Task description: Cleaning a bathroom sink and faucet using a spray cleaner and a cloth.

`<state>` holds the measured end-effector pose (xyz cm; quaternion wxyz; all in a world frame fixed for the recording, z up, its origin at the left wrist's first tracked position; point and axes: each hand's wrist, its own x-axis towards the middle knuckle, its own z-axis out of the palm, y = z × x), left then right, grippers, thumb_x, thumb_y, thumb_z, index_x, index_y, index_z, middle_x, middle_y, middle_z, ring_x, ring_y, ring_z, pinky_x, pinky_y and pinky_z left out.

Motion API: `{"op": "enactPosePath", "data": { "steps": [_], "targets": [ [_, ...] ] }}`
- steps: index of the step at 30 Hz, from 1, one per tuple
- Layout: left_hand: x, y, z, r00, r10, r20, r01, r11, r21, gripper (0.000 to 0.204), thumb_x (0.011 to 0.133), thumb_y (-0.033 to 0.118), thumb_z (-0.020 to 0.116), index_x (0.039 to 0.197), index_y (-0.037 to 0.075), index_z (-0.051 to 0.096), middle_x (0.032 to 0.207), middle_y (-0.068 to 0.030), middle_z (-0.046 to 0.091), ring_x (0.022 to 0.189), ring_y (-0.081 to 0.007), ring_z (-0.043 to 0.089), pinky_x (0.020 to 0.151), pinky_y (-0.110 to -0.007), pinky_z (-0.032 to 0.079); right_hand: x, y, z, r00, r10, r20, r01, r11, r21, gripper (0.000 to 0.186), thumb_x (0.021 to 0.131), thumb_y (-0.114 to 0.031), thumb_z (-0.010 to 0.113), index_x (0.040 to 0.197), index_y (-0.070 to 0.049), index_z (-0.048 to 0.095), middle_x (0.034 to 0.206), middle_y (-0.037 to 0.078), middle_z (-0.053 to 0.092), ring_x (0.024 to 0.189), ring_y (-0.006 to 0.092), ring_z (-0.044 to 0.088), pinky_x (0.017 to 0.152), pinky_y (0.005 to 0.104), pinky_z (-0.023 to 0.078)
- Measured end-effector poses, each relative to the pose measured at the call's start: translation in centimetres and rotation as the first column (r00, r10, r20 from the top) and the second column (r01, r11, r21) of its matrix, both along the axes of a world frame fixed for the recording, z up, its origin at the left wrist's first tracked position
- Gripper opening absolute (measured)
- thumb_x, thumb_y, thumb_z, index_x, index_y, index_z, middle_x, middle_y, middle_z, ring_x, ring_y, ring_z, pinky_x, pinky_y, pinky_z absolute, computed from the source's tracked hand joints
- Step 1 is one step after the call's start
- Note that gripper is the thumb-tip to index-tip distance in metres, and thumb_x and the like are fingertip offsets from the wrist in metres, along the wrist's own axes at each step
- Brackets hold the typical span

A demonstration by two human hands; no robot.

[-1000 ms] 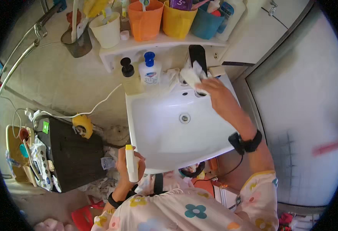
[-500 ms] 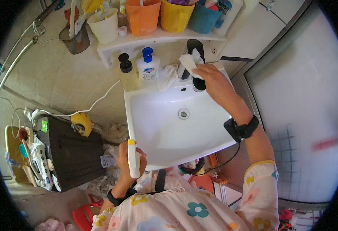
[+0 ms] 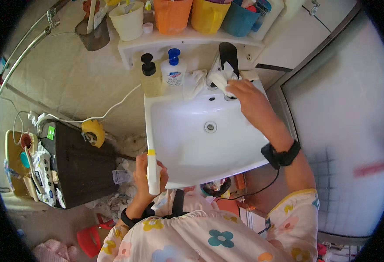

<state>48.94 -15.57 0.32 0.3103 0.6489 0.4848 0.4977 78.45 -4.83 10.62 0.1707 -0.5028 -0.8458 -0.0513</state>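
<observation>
My right hand is closed on a crumpled white tissue, pressing it against the near part of the faucet. The faucet has a long black top; the tissue and fingers hide its spout end. At the near left edge of the white sink, my left hand grips a spray bottle. Its white trigger head and yellow nozzle show, while its body is hidden below. Another crumpled white tissue lies on the sink's back ledge, left of the faucet.
Two pump bottles, one clear with a black top and one white with a blue top, stand at the sink's back left. Above is a shelf with several cups. A dark box stands at left, a frosted door at right.
My right hand and its tissue have moved nearer along the faucet, toward the spout end. The view has shifted slightly; my left hand still holds the spray bottle by the sink edge.
</observation>
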Motion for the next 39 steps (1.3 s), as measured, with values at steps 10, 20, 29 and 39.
{"op": "enactPosePath", "data": {
  "steps": [10,20,29,39],
  "targets": [
    [0.1,0.1,0.8,0.999,0.025,-0.034,-0.023,0.998,0.056,0.036,0.068,0.004,0.06,0.098,-0.002,0.041,0.063,-0.0064,0.056,0.054,-0.0177,0.059,0.051,-0.026,0.046,-0.2,-1.4,0.1,0.998,0.009,-0.058,-0.012,0.999,-0.045,0.029,0.072,0.008,0.045,0.098,0.0,0.054,0.106,0.012,0.053,0.101,0.0282,0.048,0.085,0.0346,0.042],
    [0.5,0.2,0.6,1.0,-0.025,-0.003,0.025,1.0,0.0,0.039,0.07,0.01,0.061,0.101,-0.001,0.039,0.07,-0.0076,0.057,0.058,-0.0165,0.06,0.055,-0.026,0.047,3.3,9.0,-1.0,0.985,-0.063,-0.161,0.069,0.997,0.033,0.042,0.069,0.009,0.044,0.108,-0.001,0.055,0.113,0.02,0.051,0.105,0.033,0.048,0.094,0.0346,0.037],
    [-0.4,0.0,0.9,1.0,-0.013,-0.023,0.013,1.0,0.01,0.039,0.069,0.009,0.06,0.1,-0.001,0.039,0.066,-0.0087,0.056,0.058,-0.0185,0.061,0.054,-0.027,0.047,0.7,-1.5,0.8,0.969,-0.053,-0.241,0.0,0.976,-0.217,0.041,0.077,0.0,0.041,0.115,-0.007,0.052,0.121,0.02,0.046,0.113,0.0329,0.042,0.098,0.0371,0.032],
    [0.4,0.4,1.1,0.997,-0.021,-0.069,0.027,0.996,0.09,0.038,0.069,0.007,0.059,0.101,0.0,0.04,0.064,-0.0067,0.056,0.054,-0.0186,0.059,0.051,-0.027,0.045,3.8,12.2,-1.1,0.928,-0.178,-0.329,0.11,0.971,-0.214,0.041,0.079,-0.002,0.041,0.117,-0.01,0.052,0.125,0.019,0.043,0.119,0.0291,0.039,0.098,0.0281,0.029]
  ]
}}
